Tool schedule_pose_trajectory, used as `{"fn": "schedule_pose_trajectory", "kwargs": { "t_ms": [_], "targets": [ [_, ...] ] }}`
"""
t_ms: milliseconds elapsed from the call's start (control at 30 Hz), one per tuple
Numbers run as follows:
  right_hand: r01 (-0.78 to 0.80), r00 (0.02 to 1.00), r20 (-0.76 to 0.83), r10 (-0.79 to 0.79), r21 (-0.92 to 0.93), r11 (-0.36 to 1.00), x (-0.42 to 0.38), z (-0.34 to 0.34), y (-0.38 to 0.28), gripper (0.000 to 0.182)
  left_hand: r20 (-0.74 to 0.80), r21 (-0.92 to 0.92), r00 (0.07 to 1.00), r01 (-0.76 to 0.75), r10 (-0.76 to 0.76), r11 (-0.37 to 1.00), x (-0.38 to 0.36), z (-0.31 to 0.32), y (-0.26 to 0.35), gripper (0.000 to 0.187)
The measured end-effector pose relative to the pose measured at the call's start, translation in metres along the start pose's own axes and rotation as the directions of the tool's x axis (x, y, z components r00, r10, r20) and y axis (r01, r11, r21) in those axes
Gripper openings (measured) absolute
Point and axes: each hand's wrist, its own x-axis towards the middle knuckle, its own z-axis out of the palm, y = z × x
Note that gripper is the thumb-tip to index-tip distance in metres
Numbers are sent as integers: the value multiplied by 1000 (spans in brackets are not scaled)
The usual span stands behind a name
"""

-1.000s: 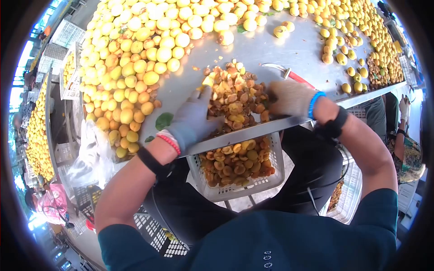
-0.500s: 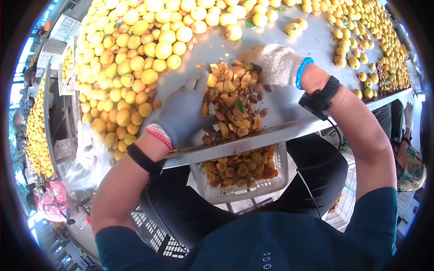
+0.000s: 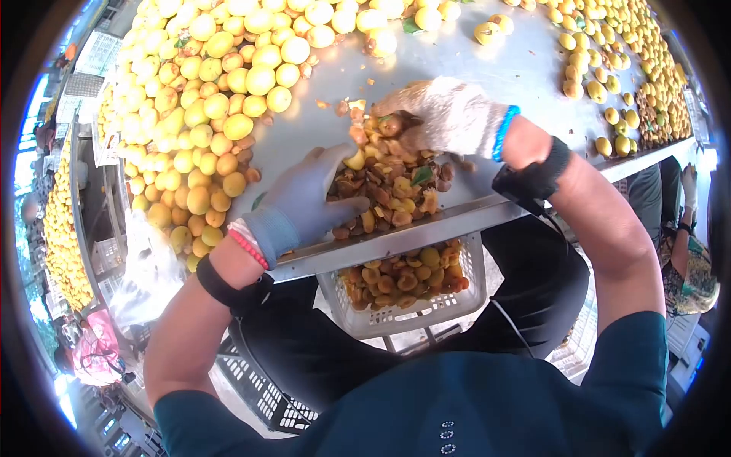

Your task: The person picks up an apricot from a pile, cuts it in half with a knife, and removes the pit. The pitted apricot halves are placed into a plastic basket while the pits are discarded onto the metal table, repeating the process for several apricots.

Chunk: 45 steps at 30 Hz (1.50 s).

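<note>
"Between the dark-trousered legs (image 3: pixel 533 286), what sits closest?"

"A white crate (image 3: pixel 402 326), below the metal rim (image 3: pixel 381 249) of the surface (image 3: pixel 537 84), with fruit halves (image 3: pixel 407 280) inside. A black crate (image 3: pixel 263 392) stands lower, to the left."

"And just over that rim?"

"The pile of cut fruit (image 3: pixel 396 189), lying on the surface close to the rim, brown stones and yellow flesh mixed, with a green leaf (image 3: pixel 421 175) on it."

"Where is the left hand (image 3: pixel 301 196)?"

"In its grey glove, at the left side of the pile, fingers and thumb spread. That grip is released, with the fingertips against the pieces."

"The right hand (image 3: pixel 449 118)?"

"In a pale knitted glove with a blue cuff, bent over the pile's far right part. Its fingers are curled and partly hidden, so I cannot tell whether that grip is clenched on a piece."

"What lies further out?"

"A clear plastic bag (image 3: pixel 148 263) hangs at the left, beside a broad heap of whole yellow fruit (image 3: pixel 228 91). More fruit (image 3: pixel 659 72) covers the far right, and a co-worker's arm (image 3: pixel 680 247) shows beyond the surface's right end."
</note>
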Motion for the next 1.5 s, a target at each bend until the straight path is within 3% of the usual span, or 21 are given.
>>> {"fn": "schedule_pose_trajectory", "kwargs": {
  "t_ms": [67,100,167,233,300,333,367,467,533,600,700,733,800,867,900,933,1000,1033,1233,1333,1500],
  "targets": [
    [123,984,-104,-145,-190,974,14,18,19,43,9,13,1000,5,-5,1000,-2,-1,3,72],
    [98,993,-53,-106,-139,985,16,14,15,41,2,11,1000,-5,5,1000,-2,0,-1,72],
    [-48,998,-30,60,301,952,12,2,8,43,-21,10,1000,-16,16,1000,-5,1,-3,72],
    [-130,984,-19,177,600,789,13,-1,15,34,-53,12,998,-20,20,1000,-10,3,-3,71],
    [0,994,-107,12,111,994,24,-6,43,29,-61,-2,998,-10,10,1000,-11,5,-8,70],
    [205,957,-149,-250,-261,943,28,-4,59,27,-66,-8,998,-5,5,1000,-10,6,-10,70],
    [291,851,-179,-493,-622,727,32,-1,75,26,-79,-20,997,2,-3,1000,-10,5,-10,67],
    [81,947,-265,-183,-354,932,30,12,21,32,-101,-46,995,20,-25,999,-7,4,-10,60],
    [172,945,-196,-262,-385,907,36,19,2,31,-100,-50,994,27,-31,998,-3,4,-12,55],
    [361,870,-113,-479,-516,777,42,33,-6,29,-99,-53,995,12,-17,999,-2,5,-15,50],
    [394,907,79,-414,-511,764,24,36,-18,29,-65,-22,997,47,-48,999,-8,1,-14,47],
    [411,907,77,-413,-369,834,16,31,-17,28,-52,-3,996,70,-70,998,-11,0,-14,46],
    [451,891,51,-451,-206,868,10,16,-5,28,-40,-135,996,73,-79,988,-16,-1,-14,46],
    [391,900,-136,-414,-167,905,11,6,13,29,-48,-171,997,45,-54,984,-18,-1,-16,46],
    [307,930,-186,-319,-90,948,11,0,17,29,-59,-141,998,19,-27,990,-18,0,-18,46],
    [-118,988,-79,134,182,976,0,-13,-9,29,-69,-110,998,-6,-1,994,-20,0,-20,46],
    [-18,984,-177,-34,-286,958,6,-17,13,32,-92,-122,995,14,-25,992,-25,1,-21,52],
    [-32,989,-148,-13,-293,956,2,-16,20,35,-102,-130,994,22,-35,991,-27,1,-21,55],
    [-3,1000,20,10,-337,942,-27,-10,24,67,-56,228,977,213,-206,950,-32,-9,-4,93],
    [140,989,34,-141,-493,859,-50,-3,5,70,43,231,987,141,-155,963,-23,4,1,104],
    [113,994,56,-98,-434,894,-51,25,-9,82,86,125,987,124,-135,984,-7,22,15,109]
  ]
}}
